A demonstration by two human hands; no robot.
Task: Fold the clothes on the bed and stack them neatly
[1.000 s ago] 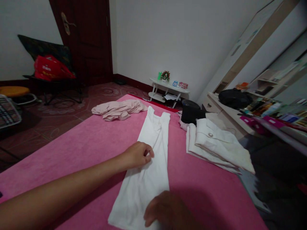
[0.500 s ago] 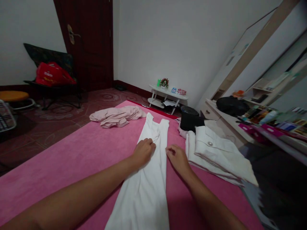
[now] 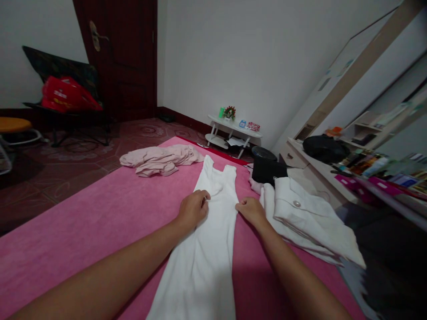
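Observation:
A long white sleeveless dress [image 3: 203, 262] lies lengthwise over a pink bedspread [image 3: 100, 218], its straps at the far end and its skirt running towards me. On its left edge, about waist height, my left hand [image 3: 193, 208] is closed with the fabric pinched in its fingers. Opposite, my right hand [image 3: 251, 210] grips the right edge of the dress between thumb and fingers. The cloth between the two hands looks fairly flat, with soft creases lower down.
A crumpled pale pink garment [image 3: 162, 159] lies at the far left of the bed. Folded white clothes [image 3: 307, 218] and a black item [image 3: 268, 170] are stacked on the right. Beyond stand a low white table [image 3: 230, 126] and a cluttered dresser [image 3: 320, 166].
My left hand has shifted left and my right hand now pinches the dress's right edge. The dress's upper part is spread wider between them. The view has shifted slightly.

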